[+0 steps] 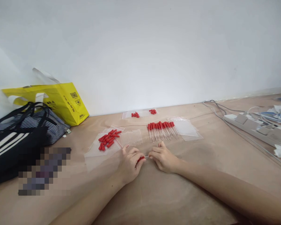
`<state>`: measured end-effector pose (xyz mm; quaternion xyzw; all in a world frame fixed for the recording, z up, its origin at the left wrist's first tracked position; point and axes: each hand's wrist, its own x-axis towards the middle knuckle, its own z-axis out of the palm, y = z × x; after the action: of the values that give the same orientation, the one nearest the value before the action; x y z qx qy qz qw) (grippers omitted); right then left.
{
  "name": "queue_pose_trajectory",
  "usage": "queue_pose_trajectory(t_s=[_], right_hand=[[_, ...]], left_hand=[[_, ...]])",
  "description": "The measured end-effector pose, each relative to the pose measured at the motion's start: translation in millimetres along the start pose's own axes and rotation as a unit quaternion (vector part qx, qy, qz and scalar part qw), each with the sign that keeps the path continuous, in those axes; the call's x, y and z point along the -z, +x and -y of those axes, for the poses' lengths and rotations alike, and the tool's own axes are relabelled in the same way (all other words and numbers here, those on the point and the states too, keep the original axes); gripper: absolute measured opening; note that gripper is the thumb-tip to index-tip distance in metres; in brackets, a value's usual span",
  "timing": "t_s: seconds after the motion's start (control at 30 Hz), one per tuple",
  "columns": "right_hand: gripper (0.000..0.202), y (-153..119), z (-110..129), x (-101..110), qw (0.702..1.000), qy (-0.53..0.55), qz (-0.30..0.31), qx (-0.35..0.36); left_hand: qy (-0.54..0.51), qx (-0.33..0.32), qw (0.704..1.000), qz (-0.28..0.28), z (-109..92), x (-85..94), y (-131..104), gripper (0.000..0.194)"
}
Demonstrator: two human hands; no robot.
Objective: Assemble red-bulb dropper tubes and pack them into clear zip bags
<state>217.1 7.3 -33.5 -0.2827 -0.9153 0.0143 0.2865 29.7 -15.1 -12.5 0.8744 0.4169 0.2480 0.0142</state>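
From my right hand (163, 156), the bench (164, 193) lies open at 6 o'clock, and again toward 3 o'clock until the cable (245, 135) and power strip (257, 128) block me. The red-topped droppers (162, 126) bar 12 o'clock, flat plastic bags (187, 128) lie toward 1 to 2, and clear tubes (131, 137) block 10. Only a narrow lane splits tubes from droppers, at 11. My left hand (131, 164) fills 9.

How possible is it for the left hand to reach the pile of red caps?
Probably yes: the pile of red caps lies close, with nothing standing between, but the left hand holds a red piece.
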Motion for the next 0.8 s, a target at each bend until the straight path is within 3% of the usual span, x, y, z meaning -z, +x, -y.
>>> queue_pose_trajectory(t_s=[0.3,0.53,0.63,0.73,0.8], right_hand=[[0.021,6,-1,7,0.995,0.086,0.040,-0.038],[0.017,8,4,9,0.998,0.006,0.034,-0.047],[0.016,17,-1,6,0.992,0.007,0.008,-0.124],[0.024,36,-11,3,0.963,0.014,-0.033,-0.267],[0.028,52,-17,-1,0.941,-0.006,-0.036,-0.336]], left_hand=[[-0.001,0.008,1.000,0.005,9,8.9,3,0.011],[0.013,-0.008,1.000,0.006,19,12.1,3,0.014],[0.035,0.087,0.994,-0.049,33,18.1,7,0.024],[0.074,0.216,0.963,-0.143,54,30.2,8,0.030],[0.116,0.268,0.943,-0.158,69,39.3,5,0.028]])
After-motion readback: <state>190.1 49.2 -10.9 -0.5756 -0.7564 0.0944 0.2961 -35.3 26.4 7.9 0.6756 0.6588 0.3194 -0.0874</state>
